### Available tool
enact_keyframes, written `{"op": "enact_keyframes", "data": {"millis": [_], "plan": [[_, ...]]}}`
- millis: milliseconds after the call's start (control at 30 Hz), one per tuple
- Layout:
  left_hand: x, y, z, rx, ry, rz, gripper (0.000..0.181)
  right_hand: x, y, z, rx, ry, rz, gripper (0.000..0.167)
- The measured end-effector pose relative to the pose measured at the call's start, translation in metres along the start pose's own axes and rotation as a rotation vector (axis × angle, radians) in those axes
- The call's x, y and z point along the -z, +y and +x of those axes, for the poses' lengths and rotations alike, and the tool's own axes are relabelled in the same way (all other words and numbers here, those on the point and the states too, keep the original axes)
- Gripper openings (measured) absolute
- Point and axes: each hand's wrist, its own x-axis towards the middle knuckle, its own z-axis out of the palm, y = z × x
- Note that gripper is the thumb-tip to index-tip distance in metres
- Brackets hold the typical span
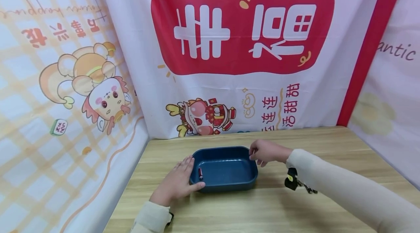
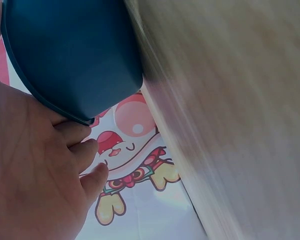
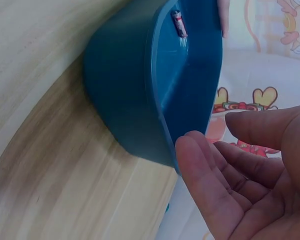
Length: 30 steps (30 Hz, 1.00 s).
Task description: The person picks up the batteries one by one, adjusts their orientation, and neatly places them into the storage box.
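Note:
A dark blue rectangular tub [image 1: 226, 173] with rounded corners stands on the table. Near its left end lies a small red and dark battery [image 1: 200, 173], which the right wrist view also shows against the blue floor. My left hand [image 1: 178, 178] rests along the tub's left side, fingers extended and thumb at the front rim; from the left wrist, the palm and fingers appear against the rim. At the right back corner is my right hand [image 1: 267, 151], fingers loosely bent at the rim. In the right wrist view its thumb stands apart from the fingers, nothing between them.
The wooden table [image 1: 282, 211] carries the tub near its back part. A white cloth with a red printed panel [image 1: 241, 28] hangs behind. Printed cloths flank the table on the left [image 1: 29, 145] and right [image 1: 387, 90]. A black strap device [image 1: 290, 179] hangs below the right sleeve.

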Motion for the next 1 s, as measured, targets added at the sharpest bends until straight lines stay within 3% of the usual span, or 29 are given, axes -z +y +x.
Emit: {"op": "enact_keyframes", "data": {"millis": [1000], "plan": [[-0.001, 0.0, -0.003, 0.011, -0.005, 0.003, 0.105, 0.036, 0.048, -0.029, -0.042, 0.052, 0.1, 0.013]]}}
